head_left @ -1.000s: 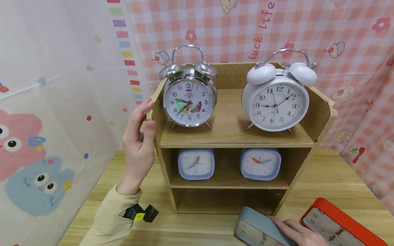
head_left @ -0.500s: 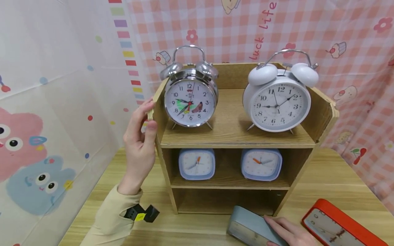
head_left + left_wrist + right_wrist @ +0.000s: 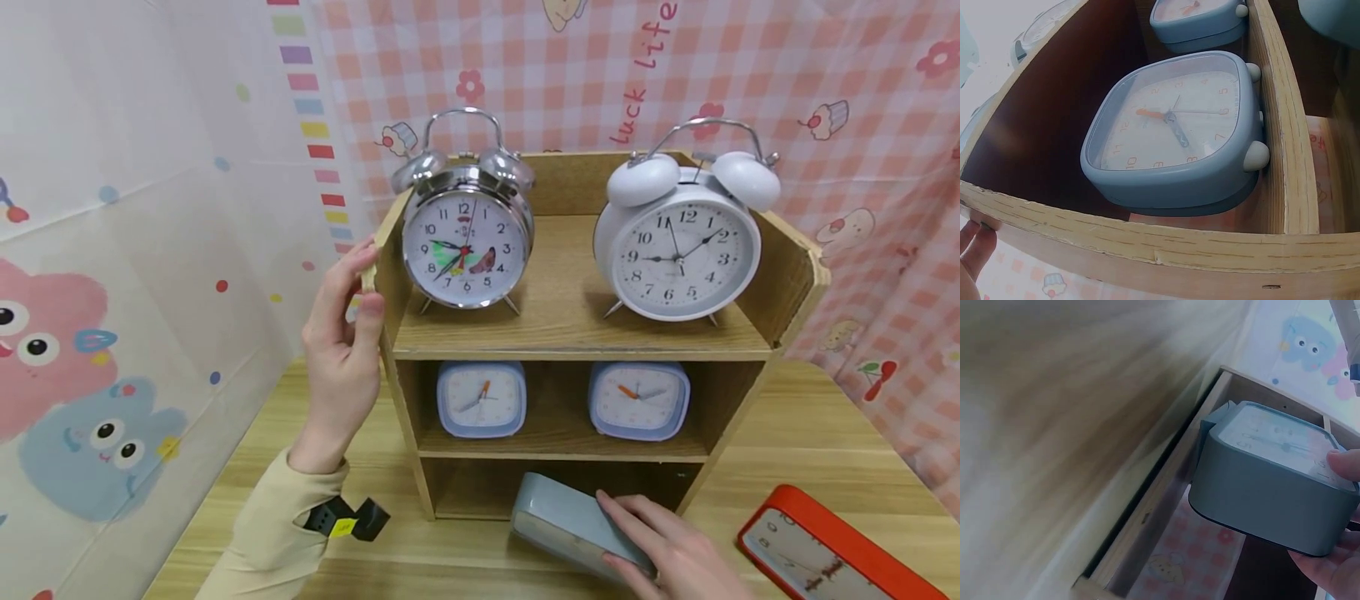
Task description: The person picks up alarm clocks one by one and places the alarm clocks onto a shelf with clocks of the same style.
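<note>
My left hand (image 3: 337, 350) grips the left side panel of a small wooden shelf (image 3: 570, 329), with the thumb on the panel's front edge. At the left wrist view's lower left, part of that hand (image 3: 974, 257) touches the shelf's side. My right hand (image 3: 663, 542) holds a grey-blue rectangular clock (image 3: 573, 517) by its right end, thumb on the face side. The clock is tilted in front of the bottom compartment, its left end overlapping the opening. In the right wrist view, the clock (image 3: 1266, 487) has its pale face turned up, fingers beneath it.
A silver twin-bell alarm clock (image 3: 467, 248) and a white one (image 3: 678, 258) stand on the top board. Two small blue clocks, left (image 3: 482, 400) and right (image 3: 639, 402), occupy the middle compartment. A red clock (image 3: 840, 542) lies on the wooden table (image 3: 795, 417) at right.
My right hand has carried the grey-blue clock leftward and somewhat up, to the bottom compartment's front. The left hand keeps its grip on the shelf panel.
</note>
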Available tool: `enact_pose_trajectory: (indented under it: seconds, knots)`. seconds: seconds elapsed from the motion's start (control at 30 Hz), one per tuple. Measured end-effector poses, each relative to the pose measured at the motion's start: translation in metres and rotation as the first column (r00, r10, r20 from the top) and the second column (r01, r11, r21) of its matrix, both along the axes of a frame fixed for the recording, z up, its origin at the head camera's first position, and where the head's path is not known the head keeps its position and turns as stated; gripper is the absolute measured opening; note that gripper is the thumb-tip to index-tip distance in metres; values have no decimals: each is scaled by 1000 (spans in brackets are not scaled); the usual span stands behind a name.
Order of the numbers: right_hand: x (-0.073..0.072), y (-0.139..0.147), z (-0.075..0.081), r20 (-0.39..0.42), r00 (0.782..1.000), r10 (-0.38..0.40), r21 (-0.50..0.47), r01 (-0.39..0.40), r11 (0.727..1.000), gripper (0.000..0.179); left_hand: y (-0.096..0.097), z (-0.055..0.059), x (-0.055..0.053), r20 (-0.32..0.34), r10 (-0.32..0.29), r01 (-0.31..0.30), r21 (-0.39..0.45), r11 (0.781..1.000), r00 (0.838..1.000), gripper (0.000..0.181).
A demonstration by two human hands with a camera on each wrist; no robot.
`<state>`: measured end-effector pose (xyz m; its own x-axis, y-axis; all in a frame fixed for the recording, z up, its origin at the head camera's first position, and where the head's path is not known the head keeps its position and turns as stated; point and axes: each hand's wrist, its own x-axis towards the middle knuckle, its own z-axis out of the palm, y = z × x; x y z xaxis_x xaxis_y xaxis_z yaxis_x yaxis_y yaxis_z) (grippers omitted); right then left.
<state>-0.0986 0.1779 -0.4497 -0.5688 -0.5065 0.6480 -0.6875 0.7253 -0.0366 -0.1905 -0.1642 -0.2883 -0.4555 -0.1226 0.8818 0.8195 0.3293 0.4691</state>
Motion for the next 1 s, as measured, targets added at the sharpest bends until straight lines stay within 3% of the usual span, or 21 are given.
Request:
enact_pose_trajectory:
  seconds: [0.37, 0.7, 1.0]
  knots:
    - [-16, -35, 10, 55, 995, 83, -9, -82, 997, 50, 1, 0, 0, -1, -16, 16, 14, 1000, 1000, 68]
    - [-27, -58, 10, 58, 993, 102, 1, -103, 995, 49, 1, -1, -1, -16, -19, 20, 22, 1000, 1000, 68]
    - [-31, -68, 9, 171, 982, 79, -1, -80, 997, 47, 1, -1, -1, -12, -19, 19, 18, 1000, 1000, 68]
